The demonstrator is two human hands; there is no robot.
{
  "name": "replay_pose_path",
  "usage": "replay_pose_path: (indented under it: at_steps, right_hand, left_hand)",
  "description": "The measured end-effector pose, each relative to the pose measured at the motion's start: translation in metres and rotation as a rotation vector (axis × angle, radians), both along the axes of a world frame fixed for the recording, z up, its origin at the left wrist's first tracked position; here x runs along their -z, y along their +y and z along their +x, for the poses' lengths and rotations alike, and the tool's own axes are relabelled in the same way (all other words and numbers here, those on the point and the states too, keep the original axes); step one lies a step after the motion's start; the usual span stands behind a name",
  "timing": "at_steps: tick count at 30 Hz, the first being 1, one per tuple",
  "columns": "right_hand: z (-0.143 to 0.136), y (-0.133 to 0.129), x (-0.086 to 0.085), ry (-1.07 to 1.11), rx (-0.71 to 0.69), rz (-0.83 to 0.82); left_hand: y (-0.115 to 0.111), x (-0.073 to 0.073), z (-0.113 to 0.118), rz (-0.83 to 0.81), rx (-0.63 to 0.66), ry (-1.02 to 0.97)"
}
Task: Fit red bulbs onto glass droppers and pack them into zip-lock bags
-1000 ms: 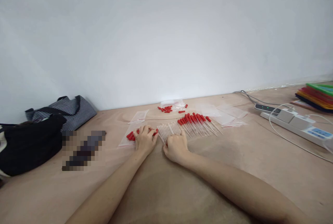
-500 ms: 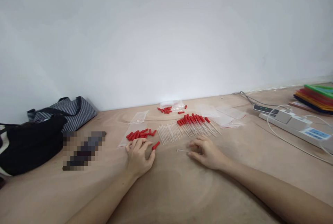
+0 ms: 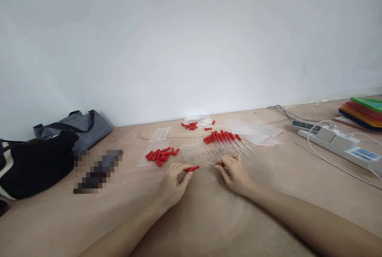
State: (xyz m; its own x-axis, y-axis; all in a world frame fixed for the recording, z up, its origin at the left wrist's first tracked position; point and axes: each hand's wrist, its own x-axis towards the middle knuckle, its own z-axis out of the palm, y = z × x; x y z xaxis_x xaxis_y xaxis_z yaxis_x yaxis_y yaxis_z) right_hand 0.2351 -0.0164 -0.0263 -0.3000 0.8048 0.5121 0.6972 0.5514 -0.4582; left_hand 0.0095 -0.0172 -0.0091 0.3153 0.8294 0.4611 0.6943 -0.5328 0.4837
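Observation:
Between the thumb and fingertips of my left hand [image 3: 176,181] is a red rubber bulb [image 3: 193,168], pointing right. My right hand [image 3: 234,172] pinches a thin clear tube [image 3: 210,163], whose free end points left toward the bulb; the two are apart. A heap of red bulbs [image 3: 161,155] lies beyond my left hand on a clear bag. Ahead of my hands is a row of bare clear tubes [image 3: 194,152]. To its right lie several tubes topped with red bulbs [image 3: 222,137].
Clear plastic bags [image 3: 265,131] lie behind on the right. A white power strip [image 3: 337,145] with cables and coloured folders [image 3: 362,111] are at the right. A striped bag [image 3: 92,129], a black bag [image 3: 38,163] and a blurred dark object [image 3: 100,171] are at the left.
My left hand has moved right, away from the heap, and has taken hold of the red bulb. My right hand has shifted slightly up with its tube.

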Motion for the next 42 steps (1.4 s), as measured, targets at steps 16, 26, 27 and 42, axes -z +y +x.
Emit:
replay_pose_path:
  at_steps: [16, 26, 27, 42]
  right_hand:
    - [-0.004, -0.006, -0.005, 0.015, -0.063, -0.009]
    - [-0.009, -0.010, -0.005, 0.052, -0.119, -0.009]
    - [-0.010, -0.011, -0.005, 0.052, -0.124, -0.004]
    - [-0.013, -0.011, -0.002, 0.011, -0.268, 0.098]
  left_hand:
    - [-0.002, 0.003, 0.012, -0.210, -0.014, -0.078]
    - [-0.007, 0.005, 0.021, -0.342, 0.125, -0.224]
    - [-0.008, 0.005, 0.021, -0.349, 0.121, -0.225]
    - [-0.005, 0.010, 0.018, -0.324, 0.128, -0.289]
